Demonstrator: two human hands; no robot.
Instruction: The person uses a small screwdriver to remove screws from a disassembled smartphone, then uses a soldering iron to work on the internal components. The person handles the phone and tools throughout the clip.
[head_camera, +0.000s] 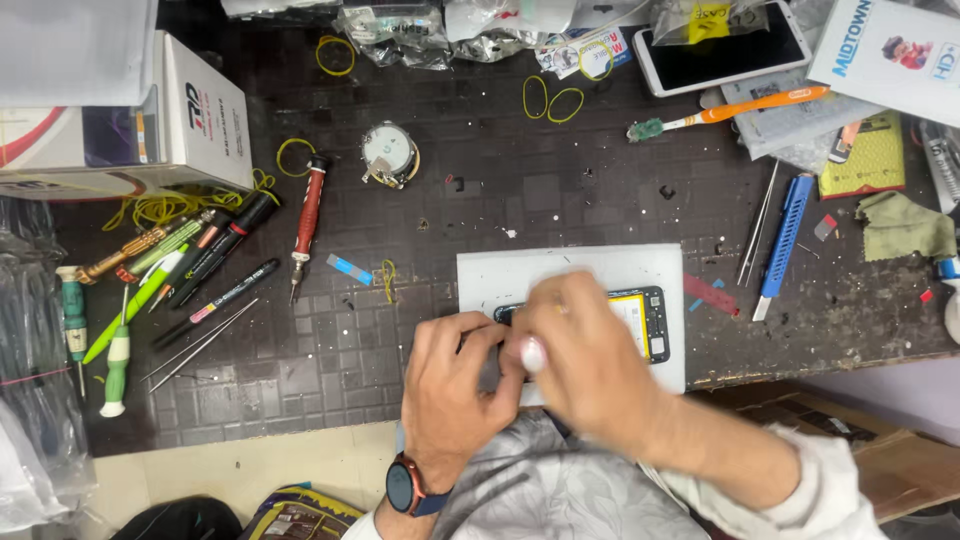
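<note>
Both hands, left hand (455, 375) and blurred right hand (580, 350), grip the opened phone (645, 320) (back off, battery exposed), repair midway.

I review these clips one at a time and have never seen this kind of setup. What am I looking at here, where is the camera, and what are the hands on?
There is one picture, taken by a camera worn on the person's head, looking down at a dark gridded work mat. No machine is involved, only two bare hands. The left hand, with a watch on its wrist, and the blurred right hand both rest on an opened black phone with a yellow-edged battery, which lies on a white rectangular pad. A small white thing shows at the right hand; it is too blurred to identify. Screwdrivers with coloured handles lie at the left, metal tweezers and a blue flat tool at the right.
</note>
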